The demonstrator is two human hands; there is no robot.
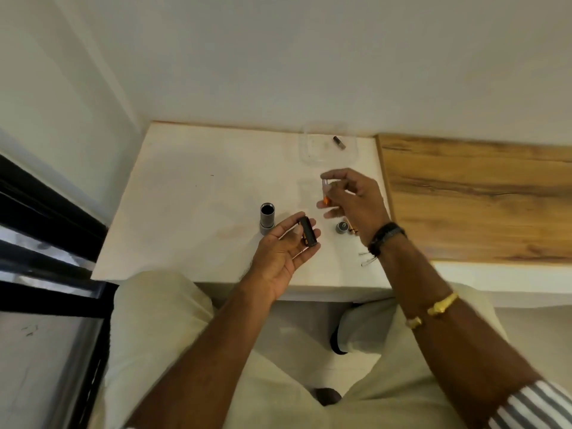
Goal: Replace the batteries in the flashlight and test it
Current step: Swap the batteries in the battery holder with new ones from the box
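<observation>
On the white table (185, 187): the grey flashlight body (266, 219) stands upright near the middle, its dark open end up, with nothing touching it.
Left hand (278, 255): palm up at 4 o'clock of the flashlight body, with the forearm reaching in from 7 o'clock. The thumb and curled fingers cradle a black battery holder (308, 232) that lies across the fingertips.
Right hand (356, 196): raised at 2 o'clock of the left hand, wrist bent. The thumb and fingers pinch a small orange-and-silver battery (325, 193), held nearly upright.
Hands: apart, each gripping its own piece.
Tail cap (342, 227): on the table at 3 o'clock of the battery holder, below the right hand.
Clear tray (306, 150): at 12 o'clock of the right hand, by the wall, with one dark battery (339, 142) inside.
Right forearm: a black band (387, 238) at the wrist and a gold bracelet (439, 305) higher up.
</observation>
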